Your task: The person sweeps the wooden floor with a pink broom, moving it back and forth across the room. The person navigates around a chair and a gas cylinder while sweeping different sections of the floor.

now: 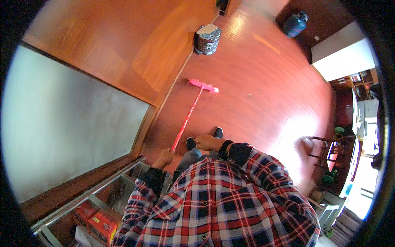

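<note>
My left hand (162, 158) is closed around the upper end of a red-and-white patterned handle. The handle belongs to a pink-bristled broom (203, 86), whose head lies on the reddish wood floor (234, 108) ahead of my feet. In front of my waist is my right hand (207, 142), with a dark band at the wrist; it is off the handle, its fingers look curled, and whether it holds anything small cannot be told. Below my hands two dark shoes (218, 132) show on the floor.
A patterned round bin (208, 40) stands against the wooden wall panel (148, 46). A blue gas cylinder (295, 24) is at the upper right. On the right is a dark wooden chair (321, 151). A metal-framed rack (92, 200) with red boxes (101, 225) stands at lower left.
</note>
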`<control>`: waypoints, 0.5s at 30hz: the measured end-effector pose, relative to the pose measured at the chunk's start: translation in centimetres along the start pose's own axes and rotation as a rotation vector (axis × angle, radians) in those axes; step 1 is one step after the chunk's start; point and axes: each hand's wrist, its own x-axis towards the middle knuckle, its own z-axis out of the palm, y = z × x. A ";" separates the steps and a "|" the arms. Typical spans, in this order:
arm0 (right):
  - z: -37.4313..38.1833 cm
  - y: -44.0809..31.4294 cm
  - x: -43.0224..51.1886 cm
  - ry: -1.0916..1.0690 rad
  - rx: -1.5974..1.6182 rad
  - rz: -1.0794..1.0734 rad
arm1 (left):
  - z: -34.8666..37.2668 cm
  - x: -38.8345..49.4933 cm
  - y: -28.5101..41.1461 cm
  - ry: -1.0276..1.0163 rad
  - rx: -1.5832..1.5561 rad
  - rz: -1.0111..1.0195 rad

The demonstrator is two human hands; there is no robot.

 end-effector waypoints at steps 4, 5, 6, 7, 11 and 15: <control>-0.6 1.1 -0.3 -0.008 0.075 0.028 | -0.1 9.4 3.4 -0.416 -0.808 -0.708; -0.6 1.0 -0.5 0.060 0.178 0.034 | -0.3 10.7 4.7 -0.467 -0.921 -0.688; -0.6 0.7 -0.9 0.123 0.305 0.053 | -0.6 11.5 5.7 -0.518 -1.029 -0.665; -0.6 0.3 -1.3 0.099 0.507 0.193 | -0.6 11.2 6.9 -0.522 -0.970 -0.605; 0.4 -1.5 -4.5 -0.052 1.091 0.404 | 0.0 5.8 11.0 -0.598 -0.595 -0.474; 2.8 -1.3 -4.6 -0.142 1.140 0.445 | -2.3 3.5 12.5 -0.670 -0.586 -0.490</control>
